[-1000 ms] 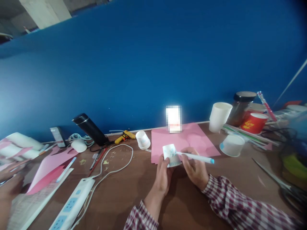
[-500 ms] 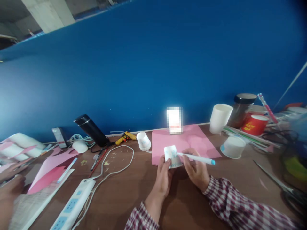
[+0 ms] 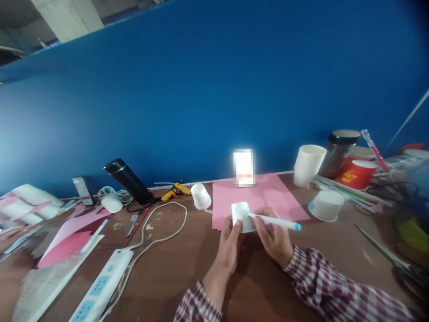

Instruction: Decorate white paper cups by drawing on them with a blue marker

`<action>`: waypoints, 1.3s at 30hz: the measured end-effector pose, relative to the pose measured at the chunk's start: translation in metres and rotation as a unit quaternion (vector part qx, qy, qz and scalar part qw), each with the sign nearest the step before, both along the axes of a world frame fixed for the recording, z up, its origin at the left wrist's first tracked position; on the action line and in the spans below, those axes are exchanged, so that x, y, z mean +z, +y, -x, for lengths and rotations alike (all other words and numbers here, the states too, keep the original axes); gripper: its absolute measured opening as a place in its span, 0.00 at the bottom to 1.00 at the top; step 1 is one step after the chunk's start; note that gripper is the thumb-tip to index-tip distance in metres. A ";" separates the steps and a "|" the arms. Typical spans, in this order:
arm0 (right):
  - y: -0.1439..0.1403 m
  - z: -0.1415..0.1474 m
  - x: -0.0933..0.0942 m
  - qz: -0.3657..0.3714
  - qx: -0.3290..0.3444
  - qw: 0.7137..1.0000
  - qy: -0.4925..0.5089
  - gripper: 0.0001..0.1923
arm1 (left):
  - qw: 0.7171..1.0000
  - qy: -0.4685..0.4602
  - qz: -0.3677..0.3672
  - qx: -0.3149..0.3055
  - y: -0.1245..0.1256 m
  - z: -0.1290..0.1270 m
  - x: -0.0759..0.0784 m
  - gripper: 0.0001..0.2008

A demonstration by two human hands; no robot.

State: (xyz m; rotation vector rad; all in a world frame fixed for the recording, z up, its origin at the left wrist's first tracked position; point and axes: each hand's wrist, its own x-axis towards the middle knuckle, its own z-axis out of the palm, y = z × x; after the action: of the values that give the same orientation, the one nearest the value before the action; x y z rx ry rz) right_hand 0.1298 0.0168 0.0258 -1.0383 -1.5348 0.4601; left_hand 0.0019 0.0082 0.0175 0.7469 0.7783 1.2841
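Fingers of your left hand [image 3: 231, 243] clasp a small paper cup [image 3: 241, 216]; your right hand [image 3: 273, 237] pinches a blue-capped marker [image 3: 275, 220] against it. Squeeze harder and the thin wall may buckle, smearing the line.

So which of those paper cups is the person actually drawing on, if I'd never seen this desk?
Find the pink paper sheet lying against the blue wall. At its near edge the left hand grips a small white paper cup while the right hand puts a blue-capped marker to it. It alone is held and bears blue marks; the other cups sit on the table.
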 end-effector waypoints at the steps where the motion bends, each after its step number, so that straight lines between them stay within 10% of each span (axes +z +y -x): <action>1: 0.000 0.000 0.000 -0.001 -0.001 1.000 -0.002 0.04 | 1.000 0.012 0.000 0.003 0.000 0.000 -0.001 0.19; 39: 0.003 -0.001 0.003 0.020 -0.016 0.999 -0.033 0.07 | 0.992 0.117 -0.010 0.040 -0.001 0.001 -0.006 0.22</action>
State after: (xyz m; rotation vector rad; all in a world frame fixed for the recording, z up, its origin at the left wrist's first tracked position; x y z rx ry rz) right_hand 0.1313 0.0194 0.0286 -1.1168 -1.5711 0.4395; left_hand 0.0011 0.0070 0.0113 0.9011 0.9925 1.2919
